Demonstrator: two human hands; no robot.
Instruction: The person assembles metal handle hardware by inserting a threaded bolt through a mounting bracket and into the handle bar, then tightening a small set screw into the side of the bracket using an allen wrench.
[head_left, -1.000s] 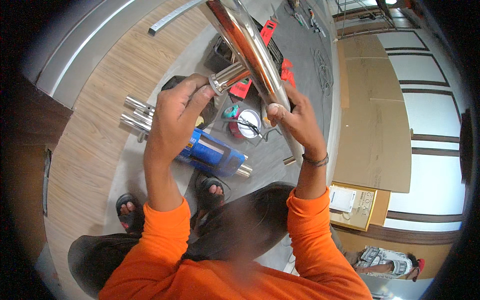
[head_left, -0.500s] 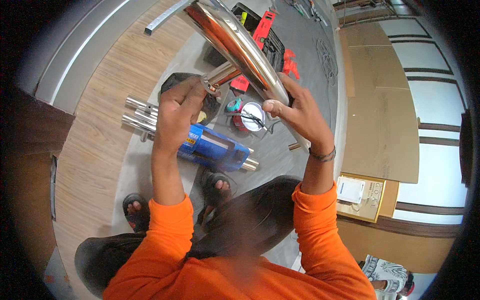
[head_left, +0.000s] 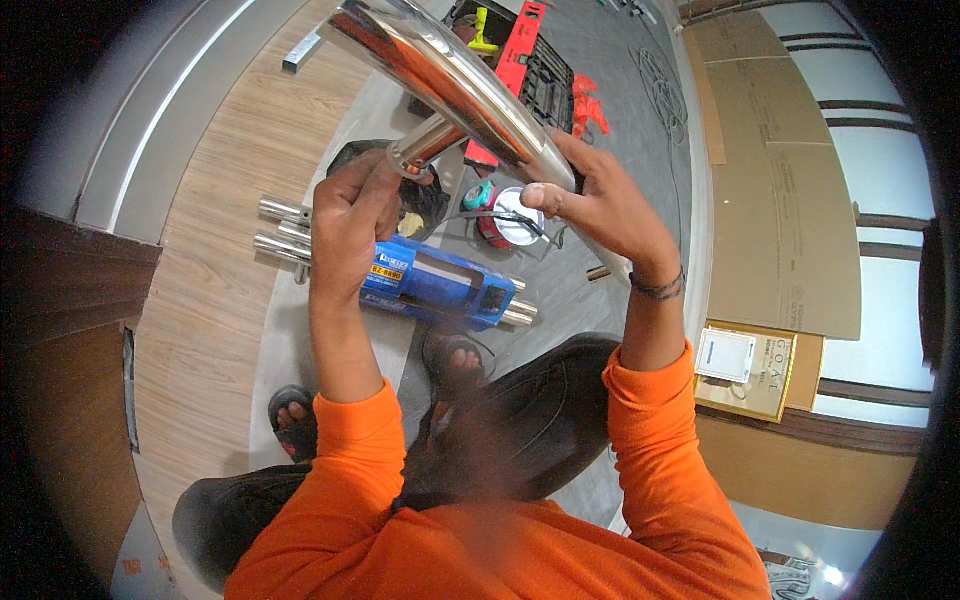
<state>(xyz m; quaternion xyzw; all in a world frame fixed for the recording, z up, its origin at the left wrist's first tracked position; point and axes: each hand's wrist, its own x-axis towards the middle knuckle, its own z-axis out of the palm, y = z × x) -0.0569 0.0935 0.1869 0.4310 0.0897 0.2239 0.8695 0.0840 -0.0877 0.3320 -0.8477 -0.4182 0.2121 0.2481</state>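
A thick, mirror-bright steel pull handle (head_left: 455,85), a tube with a short side post (head_left: 425,145), slants up in front of me from right to upper left. My left hand (head_left: 350,205) has thumb and fingers pinched at the open end of the post. Round the tube's near right end is my right hand (head_left: 605,205), its thumb on the near side and its fingers partly hidden behind. Below the handle, a blue package (head_left: 440,285) lies on the floor, with slim steel tubes (head_left: 285,245) sticking out at both ends.
Behind the handle lie a red spirit level (head_left: 520,45), a black tool case (head_left: 550,85) and red gloves (head_left: 590,108). A white-topped tub (head_left: 517,220) with a cable stands beyond the package. Cardboard (head_left: 790,200) and a gold-edged frame (head_left: 780,385) are at the right.
The handle has shifted slightly to the left in view, both hands still on it. My view has moved a little, so the floor things sit farther right.
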